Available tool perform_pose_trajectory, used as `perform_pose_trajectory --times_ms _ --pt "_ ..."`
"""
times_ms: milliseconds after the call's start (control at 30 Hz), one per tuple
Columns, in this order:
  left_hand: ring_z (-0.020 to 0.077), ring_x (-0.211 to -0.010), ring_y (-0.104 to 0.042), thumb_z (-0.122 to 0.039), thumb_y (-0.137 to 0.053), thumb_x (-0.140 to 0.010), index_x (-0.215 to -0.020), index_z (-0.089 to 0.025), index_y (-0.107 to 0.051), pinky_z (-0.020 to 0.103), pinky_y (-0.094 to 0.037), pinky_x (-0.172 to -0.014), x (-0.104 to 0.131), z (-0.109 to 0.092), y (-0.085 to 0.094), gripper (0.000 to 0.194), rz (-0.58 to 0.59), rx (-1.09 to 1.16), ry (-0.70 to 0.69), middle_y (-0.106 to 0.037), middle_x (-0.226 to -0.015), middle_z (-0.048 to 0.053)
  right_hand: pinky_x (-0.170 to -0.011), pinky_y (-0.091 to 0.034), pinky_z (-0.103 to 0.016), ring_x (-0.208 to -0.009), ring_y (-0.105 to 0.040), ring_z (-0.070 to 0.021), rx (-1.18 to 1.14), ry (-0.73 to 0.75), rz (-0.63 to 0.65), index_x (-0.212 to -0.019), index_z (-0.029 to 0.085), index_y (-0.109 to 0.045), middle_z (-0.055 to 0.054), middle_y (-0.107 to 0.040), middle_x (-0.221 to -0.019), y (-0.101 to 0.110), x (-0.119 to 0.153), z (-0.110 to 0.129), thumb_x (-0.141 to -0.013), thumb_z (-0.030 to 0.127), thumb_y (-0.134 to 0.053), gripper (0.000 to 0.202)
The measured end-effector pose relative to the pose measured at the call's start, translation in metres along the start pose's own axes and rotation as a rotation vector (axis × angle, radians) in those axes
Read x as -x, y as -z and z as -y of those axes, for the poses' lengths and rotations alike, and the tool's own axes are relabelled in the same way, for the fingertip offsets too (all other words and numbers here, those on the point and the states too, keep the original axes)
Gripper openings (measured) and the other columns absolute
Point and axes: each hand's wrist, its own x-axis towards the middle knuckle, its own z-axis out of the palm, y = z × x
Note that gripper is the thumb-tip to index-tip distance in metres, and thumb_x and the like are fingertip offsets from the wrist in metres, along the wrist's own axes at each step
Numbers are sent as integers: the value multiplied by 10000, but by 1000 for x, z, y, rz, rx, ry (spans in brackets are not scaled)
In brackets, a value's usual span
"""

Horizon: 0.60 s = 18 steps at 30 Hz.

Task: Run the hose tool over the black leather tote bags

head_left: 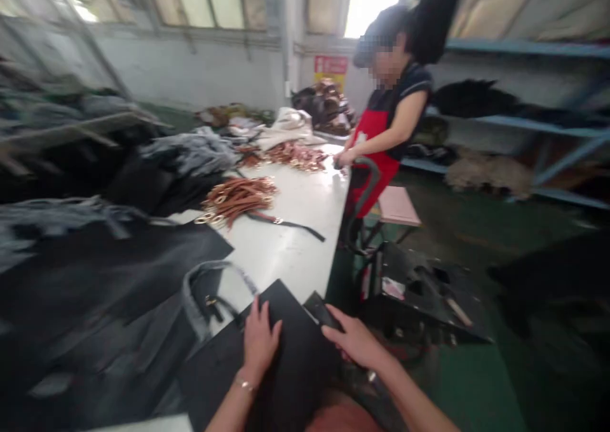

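A black flat panel [295, 362] lies at the near end of the white table, its corner pointing away from me. My left hand [260, 337] rests on it with the fingers spread. At the panel's right edge, my right hand [352, 340] is wrapped round a dark flat piece [317, 308], which I cannot make out fully. A grey wrapped handle [190, 302] arches up just left of my left hand, with a small black strap [222, 308] and metal fitting inside its curve.
Brown straps with gold rings [241, 197] and a black strap [298, 225] lie on the white table [295, 254]. Black material [95, 292] is piled left. A person in a red apron [376, 130] stands at the far right side. A black-topped stand [429, 292] is at right.
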Motion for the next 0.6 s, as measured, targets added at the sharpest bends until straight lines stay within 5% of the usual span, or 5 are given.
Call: perform_pose_trajectory --times_ms 67,200,400,600 --pt "305 -1253 -461 -292 -551 -902 -1292 -123 -490 458 -450 -983 27 27 14 429 7 -79 53 -360 -1459 185 -384 -397 -209 -387 -513 -110 10 14 90 -1453 154 -378 31 -580 -577 -11 -24 -7 -867 390 -502 644" --pt "291 -1308 -408 -262 -499 -918 -1325 -138 -472 459 -414 -1030 52 27 12 426 7 -99 89 -377 -1459 167 -335 -362 -183 -349 -489 -95 11 12 169 -1439 193 -393 69 -508 -534 -30 -47 -11 -881 419 -496 611" --pt "270 -1293 -419 -223 -534 -887 -1301 -156 -516 441 -395 -1054 50 21 19 420 25 -82 80 -443 -1420 131 -333 -353 -167 -322 -476 -87 -3 -2 202 -1377 254 -451 96 -470 -482 -52 -87 18 -871 432 -531 542" --pt "277 -1295 -420 -254 -522 -890 -1296 -175 -532 456 -396 -1051 48 21 24 414 18 -70 109 -451 -1418 123 -336 -368 -197 -323 -472 -106 -9 -15 222 -1228 186 -578 72 -480 -458 -65 -134 57 -875 442 -522 440"
